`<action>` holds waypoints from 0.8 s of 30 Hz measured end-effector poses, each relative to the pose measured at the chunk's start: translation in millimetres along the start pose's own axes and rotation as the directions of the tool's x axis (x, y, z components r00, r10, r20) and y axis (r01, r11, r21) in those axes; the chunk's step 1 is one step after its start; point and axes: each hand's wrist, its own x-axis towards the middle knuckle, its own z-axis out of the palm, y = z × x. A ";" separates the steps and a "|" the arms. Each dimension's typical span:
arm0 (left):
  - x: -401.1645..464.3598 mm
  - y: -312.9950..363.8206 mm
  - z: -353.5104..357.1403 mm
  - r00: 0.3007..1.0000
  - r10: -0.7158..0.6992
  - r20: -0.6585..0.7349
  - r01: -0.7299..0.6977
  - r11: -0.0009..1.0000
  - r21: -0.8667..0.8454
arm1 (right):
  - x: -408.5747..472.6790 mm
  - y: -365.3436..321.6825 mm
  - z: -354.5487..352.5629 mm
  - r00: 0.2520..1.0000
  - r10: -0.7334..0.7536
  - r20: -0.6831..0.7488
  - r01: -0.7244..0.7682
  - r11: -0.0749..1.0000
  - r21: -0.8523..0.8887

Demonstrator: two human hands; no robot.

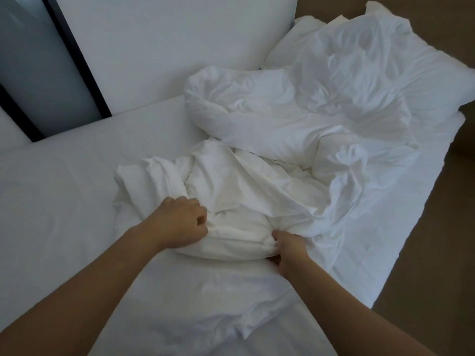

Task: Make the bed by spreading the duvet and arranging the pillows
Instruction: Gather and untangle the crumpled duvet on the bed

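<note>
Head view only. Gripping the crumpled duvet (257,181) with both hands at its near edge: left hand (180,222) fisted, fingers curled into a bunched fold; right hand (288,249) pinching the rolled hem just right of it, fingertips tucked under the cloth. Lying heaped mid-bed, twisted into a rope-like mound running toward the far right and ending against the pillow (401,70) at the far right corner. Possibly hiding a second pillow under the first; too little showing to tell. Leaving the fitted sheet (64,201) bare on the left and near side. Standing behind, a white upholstered headboard (167,47) with a dark-framed panel (48,73) at far left; brown floor (431,253) along the right. Judging the step as finding an edge before spreading. Risks from here: holding two points of the same bunched fold rather than true corners, so pulling likely dragging the whole twist instead of opening it; tugging hard toward the near side possibly hauling the pillow out of place, or sliding the right-hand drape onto the floor. No containers anywhere in view, nothing held inside anything.
</note>
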 end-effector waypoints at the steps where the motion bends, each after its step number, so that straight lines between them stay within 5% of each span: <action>1: 13.2 -0.9 -4.2 0.993 0.016 -0.115 -0.018 1.000 -0.019 | 0.6 -0.3 -2.6 1.000 0.005 -0.008 -0.005 1.000 -0.022; 3: 40.0 -0.4 -5.4 0.982 0.003 -0.187 -0.011 0.999 -0.040 | 2.8 -2.3 -5.3 0.999 0.032 -0.015 -0.033 0.998 -0.060; 7: 104.0 11.9 -3.4 0.997 -0.009 -0.081 0.010 1.000 0.006 | 9.5 -0.5 -4.8 0.999 0.029 -0.018 -0.030 0.996 -0.085; 10: 147.6 34.2 -7.6 0.983 0.158 -0.090 -0.147 0.981 0.124 | 14.9 2.3 -4.0 1.000 0.026 -0.008 -0.026 0.997 -0.066; 13: 154.6 48.4 -18.0 0.963 0.253 0.093 -0.270 0.913 0.305 | 20.6 -6.3 -2.4 0.999 0.047 -0.009 -0.047 0.998 -0.029; 18: 80.8 46.7 -36.0 0.952 0.264 -0.152 -0.203 0.922 0.330 | 4.0 -46.3 1.2 0.983 -0.061 0.173 0.049 0.996 0.071; 20: 39.5 50.6 -20.1 0.938 0.286 -0.197 -0.218 0.926 0.307 | -15.2 -55.8 -4.6 0.881 -0.148 0.450 0.082 0.983 0.163; 22: 11.5 51.7 -2.2 0.913 0.326 -0.247 -0.250 0.923 0.292 | -35.7 -56.7 -11.8 0.692 -0.151 0.706 0.009 0.980 0.200; 24: 2.2 50.3 9.7 0.853 0.403 -0.332 -0.343 0.912 0.226 | -49.2 -51.2 -5.2 0.662 -0.107 0.742 -0.010 0.988 0.152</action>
